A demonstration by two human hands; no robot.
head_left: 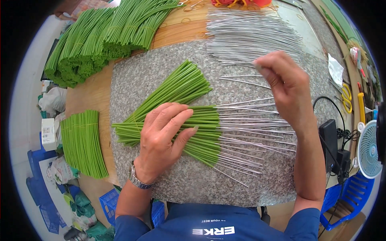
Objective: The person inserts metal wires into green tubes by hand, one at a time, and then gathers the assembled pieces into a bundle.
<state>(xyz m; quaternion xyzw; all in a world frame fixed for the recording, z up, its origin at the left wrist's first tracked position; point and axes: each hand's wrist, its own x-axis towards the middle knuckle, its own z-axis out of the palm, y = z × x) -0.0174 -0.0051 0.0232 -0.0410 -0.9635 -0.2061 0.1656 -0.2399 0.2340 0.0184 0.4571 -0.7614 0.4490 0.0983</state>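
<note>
My left hand [163, 134] lies flat, fingers spread, pressing on a fan of green tubes [203, 130] that have thin silver wires [253, 132] sticking out of their right ends. My right hand [287, 86] hovers above the wires with thumb and fingers pinched together; a thin wire may be between them, but it is too fine to tell. A loose bunch of plain green tubes [177, 86] lies slanted just behind my left hand. A heap of bare silver wires [249, 36] lies at the far side of the grey speckled mat [161, 68].
Tied bundles of green tubes [100, 38] are stacked at the far left; another bundle [82, 142] lies at the left edge. Yellow scissors [346, 97], a black box with cables [329, 138] and a small fan [369, 150] sit at the right. Blue crates [40, 193] stand below left.
</note>
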